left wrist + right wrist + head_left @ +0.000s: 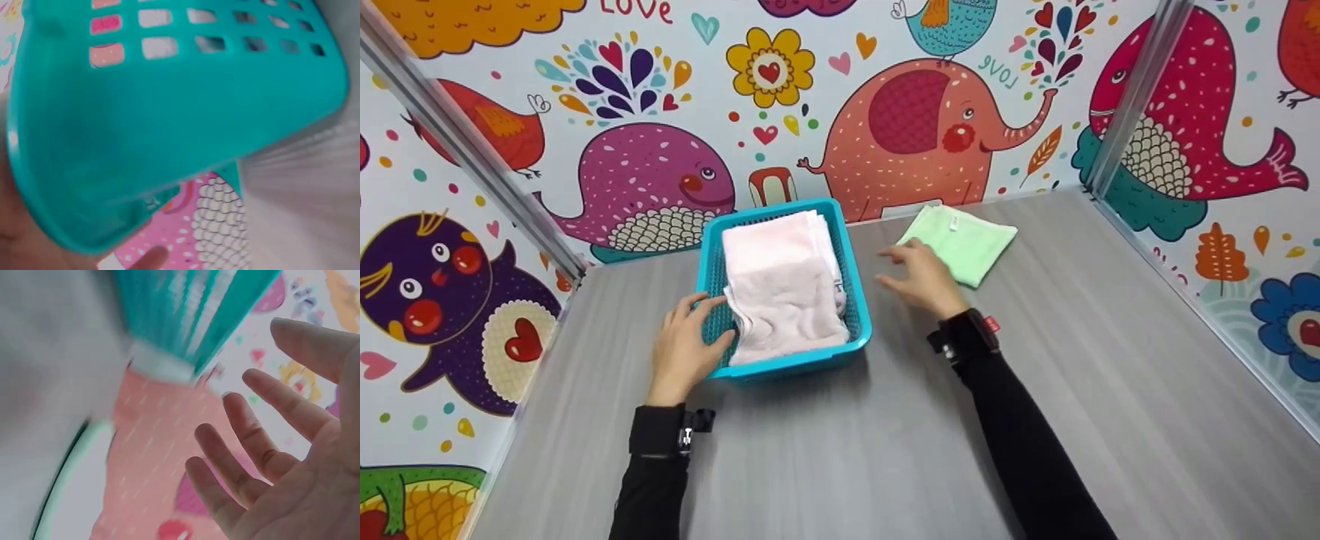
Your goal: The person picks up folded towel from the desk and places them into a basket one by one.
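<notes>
A teal plastic basket (791, 366) stands on the table near the back wall, with folded pale pink towels (780, 292) inside. My left hand (682, 349) is at the basket's left rim, its thumb and fingers spread apart; the left wrist view shows the basket's perforated side (169, 112) up close. Whether those fingers touch the rim cannot be told. To the right of the basket, my right hand (922, 279) holds nothing, its fingers spread in the right wrist view. A folded light green cloth (964, 244) lies just beyond that hand, partly covered by it.
The grey table (840, 465) is bounded by walls (780, 150) printed with cartoon animals at the back and both sides. Metal corner posts (1132, 105) rise at the back right and back left.
</notes>
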A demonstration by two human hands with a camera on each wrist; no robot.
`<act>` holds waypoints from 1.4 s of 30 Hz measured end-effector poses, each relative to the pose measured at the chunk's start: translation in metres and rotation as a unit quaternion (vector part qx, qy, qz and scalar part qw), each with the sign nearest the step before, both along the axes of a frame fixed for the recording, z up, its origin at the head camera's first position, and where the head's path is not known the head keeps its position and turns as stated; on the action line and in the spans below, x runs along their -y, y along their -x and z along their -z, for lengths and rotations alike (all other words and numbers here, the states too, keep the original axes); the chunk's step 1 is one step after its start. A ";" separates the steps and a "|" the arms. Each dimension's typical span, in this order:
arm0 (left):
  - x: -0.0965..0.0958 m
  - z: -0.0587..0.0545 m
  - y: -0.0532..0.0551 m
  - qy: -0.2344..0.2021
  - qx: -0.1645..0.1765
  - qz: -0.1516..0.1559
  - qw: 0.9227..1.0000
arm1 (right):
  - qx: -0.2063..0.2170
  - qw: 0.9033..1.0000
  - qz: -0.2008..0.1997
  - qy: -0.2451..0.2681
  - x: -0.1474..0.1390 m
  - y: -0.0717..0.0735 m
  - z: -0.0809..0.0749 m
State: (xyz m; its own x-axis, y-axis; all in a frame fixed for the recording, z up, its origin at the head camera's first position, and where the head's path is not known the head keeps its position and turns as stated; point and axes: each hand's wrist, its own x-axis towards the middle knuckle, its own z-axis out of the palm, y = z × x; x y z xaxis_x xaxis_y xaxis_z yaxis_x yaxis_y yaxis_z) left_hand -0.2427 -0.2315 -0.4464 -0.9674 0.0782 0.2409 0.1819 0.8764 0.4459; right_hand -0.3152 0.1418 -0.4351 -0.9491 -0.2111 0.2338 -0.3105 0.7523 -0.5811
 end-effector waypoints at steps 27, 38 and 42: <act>0.000 0.009 0.008 -0.084 0.105 0.035 0.990 | 0.048 0.992 -0.004 -0.120 -0.086 0.029 0.044; 0.006 0.010 0.009 -0.076 0.105 0.024 0.991 | 0.042 0.984 -0.068 -0.160 -0.076 -0.015 0.046; 0.006 0.010 0.009 -0.078 0.109 0.025 0.991 | 0.061 0.979 -0.094 -0.171 -0.077 -0.030 0.041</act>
